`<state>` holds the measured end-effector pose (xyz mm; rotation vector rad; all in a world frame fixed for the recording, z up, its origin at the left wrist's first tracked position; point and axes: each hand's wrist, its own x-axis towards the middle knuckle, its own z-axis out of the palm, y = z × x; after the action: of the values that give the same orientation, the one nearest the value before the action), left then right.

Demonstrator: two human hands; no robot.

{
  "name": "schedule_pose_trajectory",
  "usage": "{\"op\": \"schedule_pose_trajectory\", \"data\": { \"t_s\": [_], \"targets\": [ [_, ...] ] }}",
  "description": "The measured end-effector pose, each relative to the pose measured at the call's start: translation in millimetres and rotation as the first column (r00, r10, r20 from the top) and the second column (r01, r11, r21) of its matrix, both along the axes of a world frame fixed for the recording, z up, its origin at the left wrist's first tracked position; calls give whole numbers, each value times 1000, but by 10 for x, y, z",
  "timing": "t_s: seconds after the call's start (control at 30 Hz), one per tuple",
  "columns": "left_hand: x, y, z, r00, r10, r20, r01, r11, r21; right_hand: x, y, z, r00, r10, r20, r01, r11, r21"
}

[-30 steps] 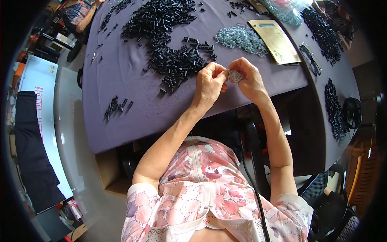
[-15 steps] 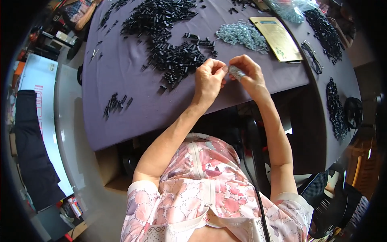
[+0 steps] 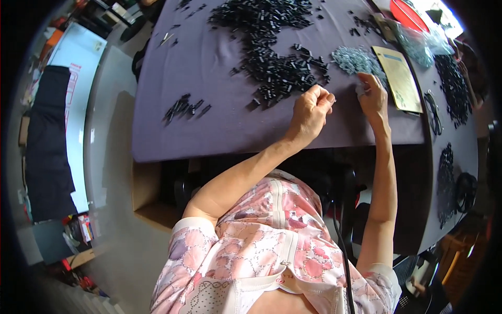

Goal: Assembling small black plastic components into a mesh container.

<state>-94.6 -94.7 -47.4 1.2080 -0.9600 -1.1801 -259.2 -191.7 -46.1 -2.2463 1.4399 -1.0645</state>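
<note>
The left hand [image 3: 309, 114] is held above the table, right of centre in the frame, with thumb and forefinger pressed together; a pale glint shows at the tips, but whether a small piece is pinched there cannot be told. The right hand [image 3: 375, 102] is placed farther right, its fingers bent toward the near edge of the pile of small clear pieces [image 3: 356, 58]. A pale patch is seen by its thumb; whether anything is gripped, or the pile touched, cannot be told.

The heap of black pieces [image 3: 280, 68] is spread from the top centre down to just beyond the left hand, presumably so that both kinds can be reached without leaning. A small group of black pieces [image 3: 183, 107] is set apart at left, perhaps to be kept from mixing. The tan booklet [image 3: 400, 78] is laid just right of the clear pile.

Compared with half a second ago, the hands, then nearly together, are now clearly parted, and the right is brought closer to the clear pile. The grey, grainy bundle then seen at the right fingers is not made out. The whole view is shifted, and a red tray [image 3: 409, 14] is now shown at upper right.
</note>
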Motion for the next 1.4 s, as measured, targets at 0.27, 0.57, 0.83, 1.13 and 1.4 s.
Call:
{"op": "schedule_pose_trajectory", "data": {
  "t_s": [0.27,0.57,0.83,1.13,1.4],
  "targets": [
    [430,318,115,983,127,-133,-127,992,8,732,764,232,754,375,539,-594,739,317],
    [1041,513,153,998,48,44,-48,999,18,1171,770,377,747,483,457,-641,706,302],
    [1749,-56,-124,412,450,792,-302,888,-347,1160,619,139,667,240,705,-571,773,276],
    [1686,-159,-220,172,414,894,-291,888,-356,1094,644,37,711,208,672,-549,761,346],
    [1433,454,-83,734,374,567,-300,927,-223,1209,793,38,768,292,570,-559,739,376]
  ]
}}
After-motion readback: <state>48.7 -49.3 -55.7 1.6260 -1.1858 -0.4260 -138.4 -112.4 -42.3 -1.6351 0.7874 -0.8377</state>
